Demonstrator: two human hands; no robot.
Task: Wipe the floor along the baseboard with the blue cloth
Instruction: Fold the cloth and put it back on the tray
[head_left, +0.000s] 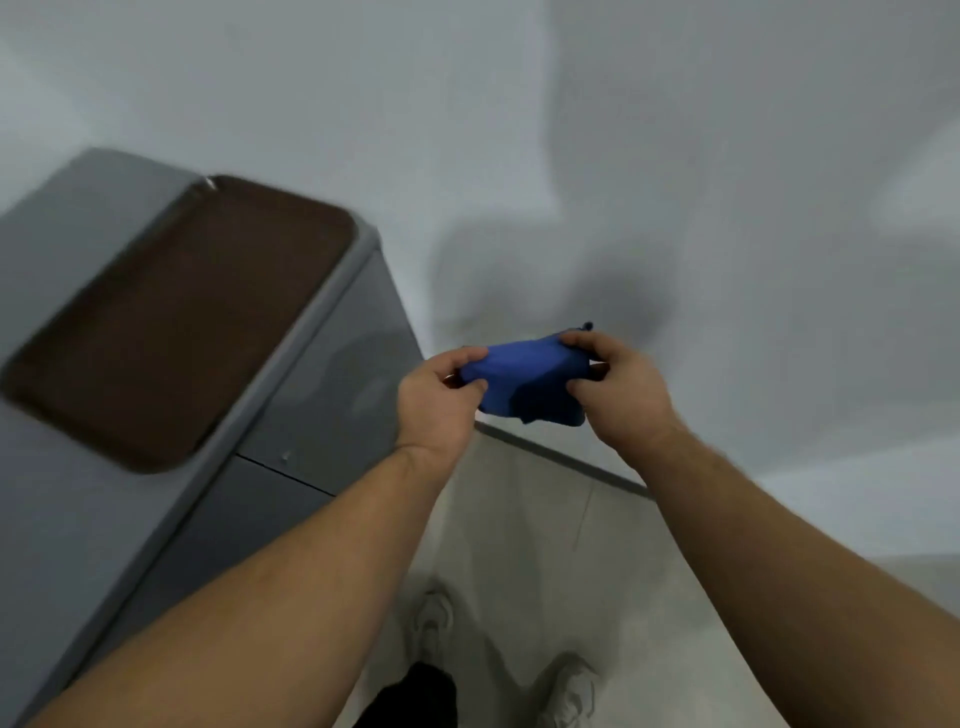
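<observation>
The blue cloth (524, 382) is a deep, saturated blue, bunched and folded into a compact wad with soft creases; a darker fold falls along its lower middle and a small ragged corner hangs from its bottom edge. A tiny dark tip pokes up above its upper right corner. It is held in the air in front of the person, above the line where the wall meets the floor, touching neither. No label, brand or writing can be read on it, and the picture is somewhat blurred.

The left hand (441, 400) pinches the cloth's left end, thumb and fingers closed on the fabric. The right hand (618, 392) grips the right end the same way, fingers curled over the top edge and thumb beneath. Both forearms are bare.

A thin dark baseboard (566, 457) runs at a slant along the foot of the pale wall (727, 182), just below the cloth in the view. The floor (519, 545) is light tile with a faint seam. To the left stands a grey cabinet (322, 374) with a brown tray (176, 322) lying flat on its top. At the bottom edge, two pale sneakers (434, 618) and a dark trouser leg show
</observation>
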